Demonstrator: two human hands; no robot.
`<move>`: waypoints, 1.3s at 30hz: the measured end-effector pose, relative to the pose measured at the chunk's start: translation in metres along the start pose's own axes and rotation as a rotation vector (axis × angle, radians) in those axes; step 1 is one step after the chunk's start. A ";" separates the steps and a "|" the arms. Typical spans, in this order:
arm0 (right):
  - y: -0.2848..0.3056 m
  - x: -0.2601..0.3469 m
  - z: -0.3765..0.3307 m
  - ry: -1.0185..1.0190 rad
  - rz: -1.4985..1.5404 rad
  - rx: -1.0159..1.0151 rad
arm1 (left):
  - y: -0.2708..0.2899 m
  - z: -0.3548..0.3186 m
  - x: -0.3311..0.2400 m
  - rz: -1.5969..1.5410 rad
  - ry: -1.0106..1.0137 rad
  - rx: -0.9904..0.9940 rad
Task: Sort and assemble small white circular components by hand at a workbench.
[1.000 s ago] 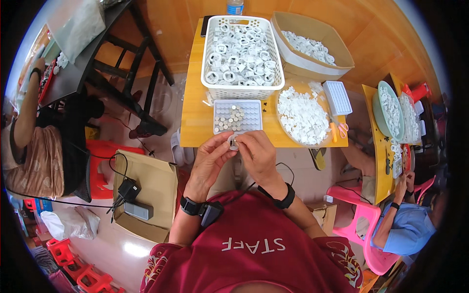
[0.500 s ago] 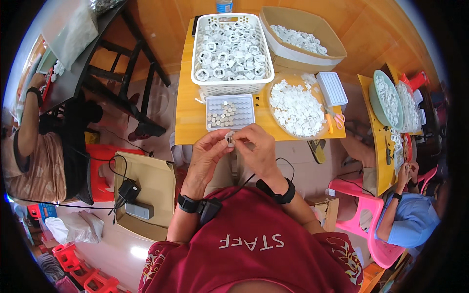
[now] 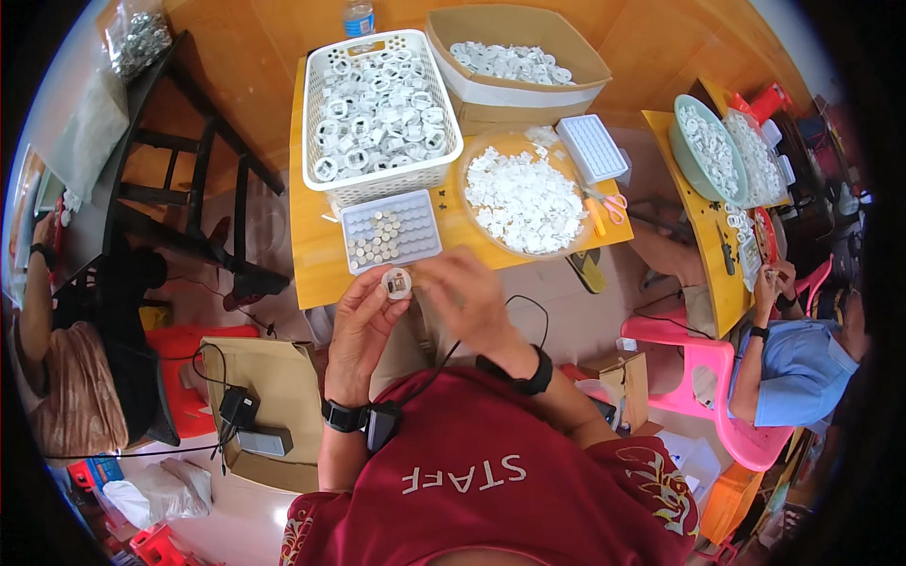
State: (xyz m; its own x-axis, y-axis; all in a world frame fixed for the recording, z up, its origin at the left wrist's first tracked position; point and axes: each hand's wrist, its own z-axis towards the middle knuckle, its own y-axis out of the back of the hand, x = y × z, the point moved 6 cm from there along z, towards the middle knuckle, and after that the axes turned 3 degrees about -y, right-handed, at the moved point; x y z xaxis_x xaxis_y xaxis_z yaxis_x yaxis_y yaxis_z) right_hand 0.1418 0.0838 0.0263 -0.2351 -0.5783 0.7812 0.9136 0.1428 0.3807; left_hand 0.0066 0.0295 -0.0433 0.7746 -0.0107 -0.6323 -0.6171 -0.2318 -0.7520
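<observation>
While the right hand [image 3: 472,300] hovers, panelling [image 3: 269,52] backs the table [image 3: 319,269].

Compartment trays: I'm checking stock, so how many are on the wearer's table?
2: the near-left tray, holding small round discs, and the right-hand tray, beyond the pink-handled scissors. Others may be hidden underneath.
</observation>
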 end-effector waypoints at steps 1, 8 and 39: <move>0.013 -0.010 0.005 -0.062 -0.012 -0.049 | 0.000 0.000 0.000 -0.003 0.002 -0.003; 0.059 -0.082 0.013 -0.354 -0.171 -0.114 | 0.012 0.001 -0.003 -0.017 -0.011 -0.039; -0.025 -0.009 0.021 -0.082 0.044 0.090 | 0.011 -0.001 -0.008 -0.002 -0.006 -0.040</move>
State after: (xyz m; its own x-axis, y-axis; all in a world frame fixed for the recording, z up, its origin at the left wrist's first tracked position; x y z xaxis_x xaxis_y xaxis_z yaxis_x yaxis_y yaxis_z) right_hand 0.1139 0.1019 0.0198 -0.2253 -0.5031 0.8343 0.8908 0.2405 0.3856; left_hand -0.0064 0.0262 -0.0464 0.7747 -0.0048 -0.6323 -0.6097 -0.2704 -0.7451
